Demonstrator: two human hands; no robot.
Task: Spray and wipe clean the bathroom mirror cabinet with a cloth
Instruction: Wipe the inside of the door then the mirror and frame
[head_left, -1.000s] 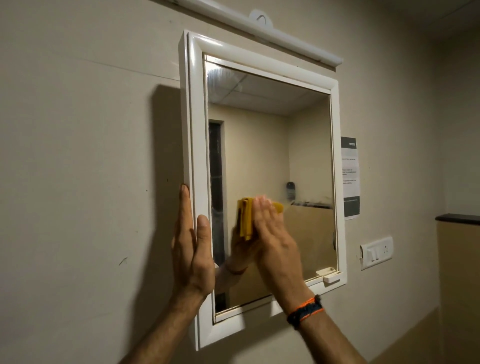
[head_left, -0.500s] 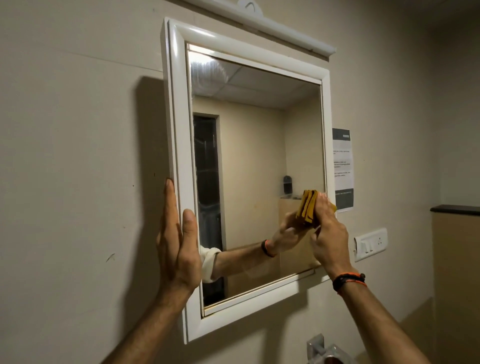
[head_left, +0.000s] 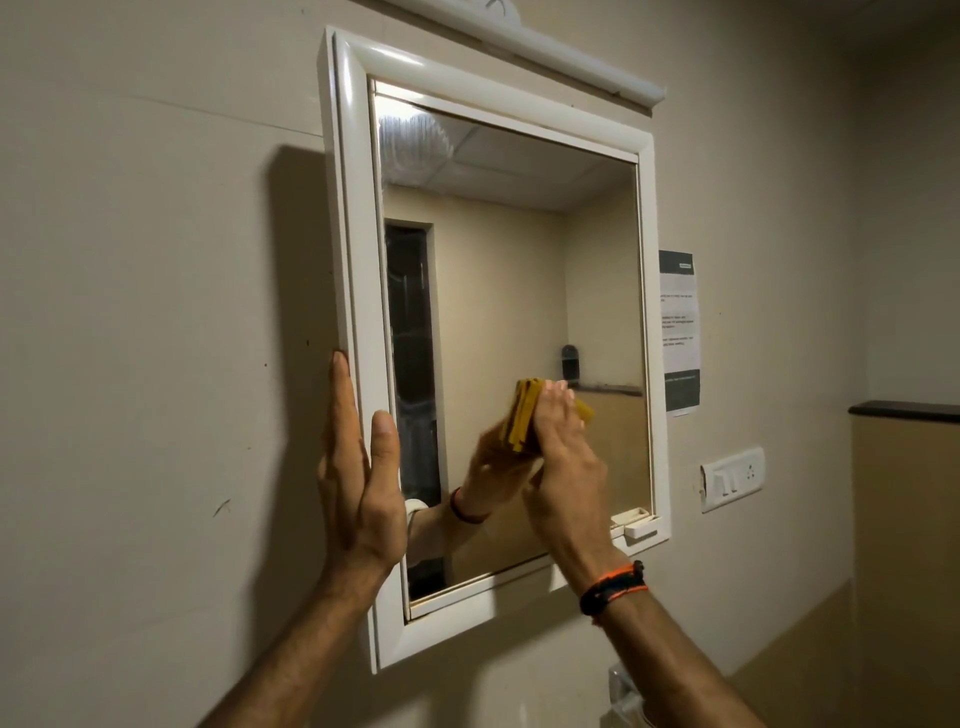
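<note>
The mirror cabinet (head_left: 358, 218), white-framed, hangs on a beige wall (head_left: 156, 260) under a white light bar (head_left: 571, 57). The left hand (head_left: 358, 478) lies flat with straight fingers against the cabinet's left edge, about two thirds of the way down, the thumb resting on the front of the frame. The right hand (head_left: 566, 457) presses a folded yellow cloth (head_left: 524, 421) against the mirror glass (head_left: 509, 249), in its lower half and a little right of the middle; the fingers lie stretched over the cloth, whose folded edges stick out on the left of the hand. A dark and orange band (head_left: 615, 587) circles the right wrist. A streaky smear (head_left: 410, 145) shows in the glass near the top left corner. A small white handle (head_left: 641, 527) sits at the frame's bottom right corner. On the wall to the right of the cabinet hang a printed notice (head_left: 679, 332) and, lower down, a white switch plate (head_left: 732, 478).
</note>
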